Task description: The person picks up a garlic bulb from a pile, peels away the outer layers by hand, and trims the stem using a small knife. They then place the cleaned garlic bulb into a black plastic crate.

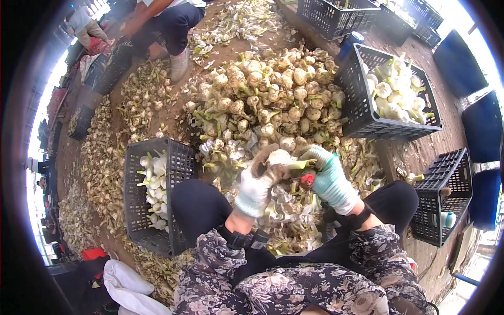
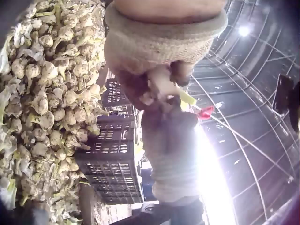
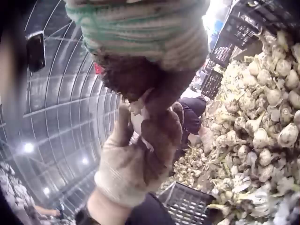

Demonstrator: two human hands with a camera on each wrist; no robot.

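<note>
A pale garlic bulb (image 1: pixel 281 157) with a short green stem is held up between both gloved hands in the head view. My left hand (image 1: pixel 254 186), in a soiled white glove, grips the bulb with curled fingers and thumb. From the other side, my right hand (image 1: pixel 331 181), in a white and green glove, has its fingers curled at the bulb's stem end. A small red piece (image 1: pixel 307 179) juts out at the right hand; the rest of it is hidden. In the right wrist view, the fingers of both hands meet around the garlic, mostly covering it.
A big heap of untrimmed garlic (image 1: pixel 273 94) lies ahead, with loose skins (image 1: pixel 294 220) between the knees. Black crates holding cleaned bulbs stand left (image 1: pixel 184 157) and right (image 1: pixel 357 118). Another crate (image 1: pixel 430 210) sits at the right knee. Another person (image 1: pixel 176 26) sits at upper left.
</note>
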